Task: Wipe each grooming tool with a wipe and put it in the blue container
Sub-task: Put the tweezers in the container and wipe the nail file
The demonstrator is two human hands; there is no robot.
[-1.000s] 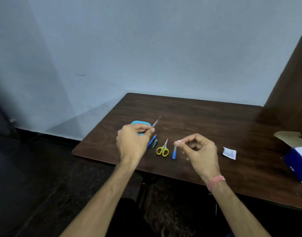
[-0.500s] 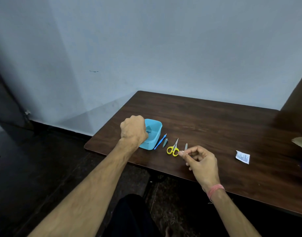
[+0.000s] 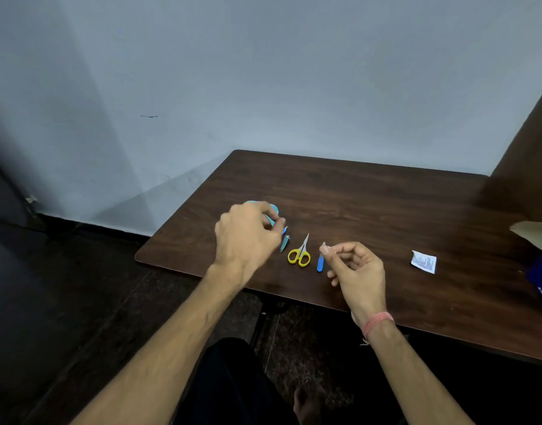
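Hands over counter (image 3: 370,204) near edge. Left hand (image 3: 246,237) empty, fingers loosely curled, covering blue container (image 3: 274,210). Right hand (image 3: 357,268) pinches wipe (image 3: 324,247). Clipper (image 3: 285,243), scissors (image 3: 300,254), blue-handled tool (image 3: 320,262) remain unwiped. Likely next: pick up clipper.

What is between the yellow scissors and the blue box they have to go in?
On the way from the scissors to the blue box lie the nail clipper and a blue tool, and the left hand hovers there, hiding most of the box.
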